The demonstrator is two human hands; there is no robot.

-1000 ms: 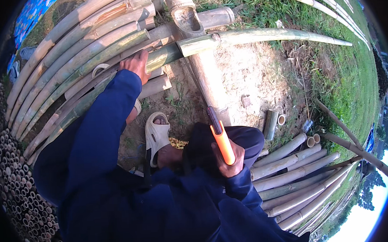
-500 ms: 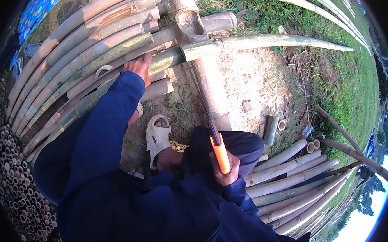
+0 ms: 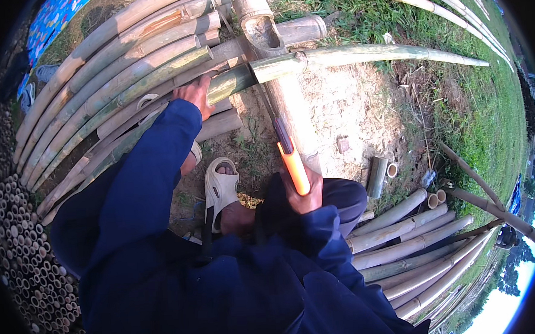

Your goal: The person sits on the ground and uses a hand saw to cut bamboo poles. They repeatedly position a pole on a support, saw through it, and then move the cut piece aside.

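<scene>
Grass covers the upper right; at centre, the right grip holds an orange-handled saw; upper left, the left grip clasps a bamboo pole.

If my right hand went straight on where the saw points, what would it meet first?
Your right hand would likely meet the bamboo pole crossing the saw, though depth is unclear.

no readable text or signs anywhere
</scene>
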